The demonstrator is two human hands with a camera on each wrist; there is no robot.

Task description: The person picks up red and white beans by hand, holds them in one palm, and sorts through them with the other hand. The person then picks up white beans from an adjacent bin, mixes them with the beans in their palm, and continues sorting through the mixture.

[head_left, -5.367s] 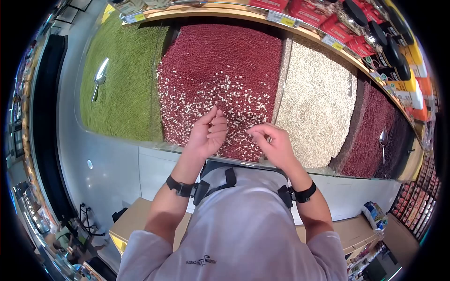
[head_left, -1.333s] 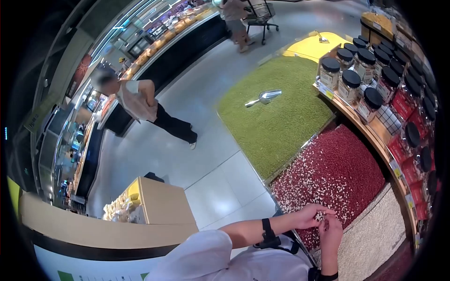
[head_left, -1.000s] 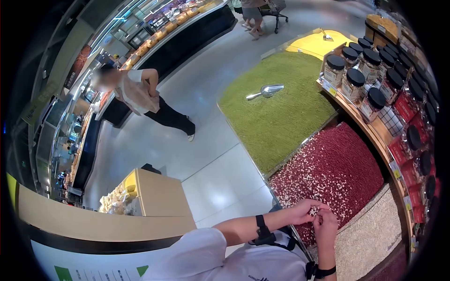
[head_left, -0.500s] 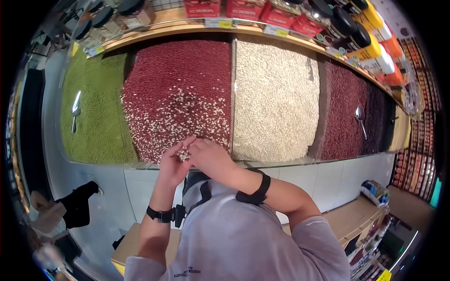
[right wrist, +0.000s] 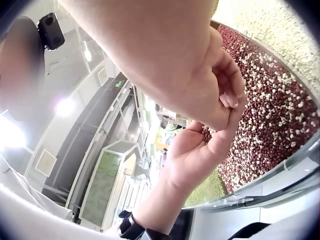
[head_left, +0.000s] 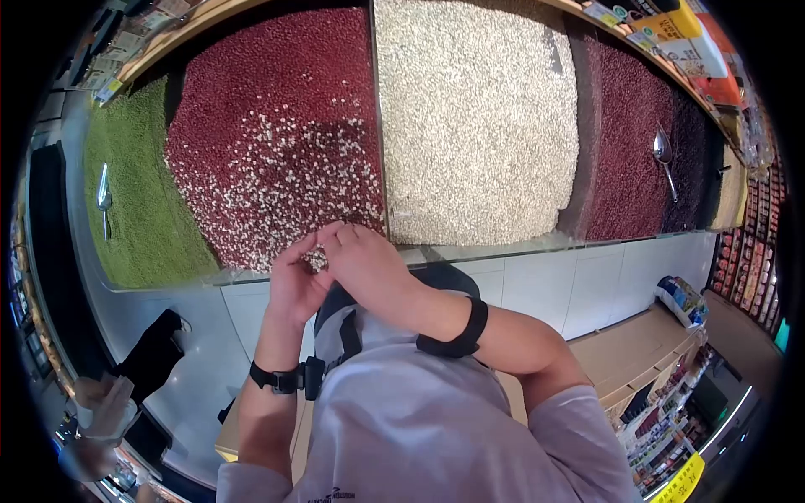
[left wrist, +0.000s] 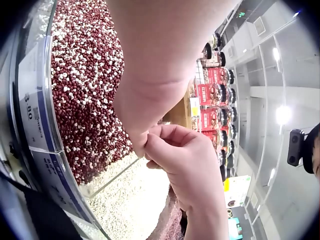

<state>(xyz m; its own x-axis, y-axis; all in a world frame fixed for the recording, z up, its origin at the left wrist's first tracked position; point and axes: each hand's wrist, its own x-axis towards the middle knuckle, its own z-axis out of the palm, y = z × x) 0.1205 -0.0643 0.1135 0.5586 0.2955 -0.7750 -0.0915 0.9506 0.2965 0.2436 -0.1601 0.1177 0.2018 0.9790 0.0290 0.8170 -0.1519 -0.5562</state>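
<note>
In the head view my left hand (head_left: pixel 295 281) is turned palm up at the front edge of a bin of small red beans (head_left: pixel 251 75). My right hand (head_left: pixel 365 268) comes over from the right, its fingertips meeting those of the left. Seen from the left wrist, the right hand (left wrist: pixel 182 155) has thumb and forefinger together against the left fingers. The right wrist view shows the left hand (right wrist: pixel 195 155) cupped below the curled right fingers (right wrist: pixel 227 75). I cannot tell whether anything sits between the fingertips. White grains (head_left: pixel 277 180) lie scattered over the front of the red beans.
Right of the red beans, past a divider, is a bin of white grains (head_left: pixel 478 117). Green beans (head_left: pixel 134 193) with a metal scoop (head_left: pixel 104 199) fill the left bin; another scoop (head_left: pixel 662 151) rests in dark red beans. A person (head_left: pixel 105 402) stands lower left.
Earlier the hands were apart over the red beans; they have since come together. The head turned to the left aisle, then back to the bins. Over the last half second the hands keep together.
</note>
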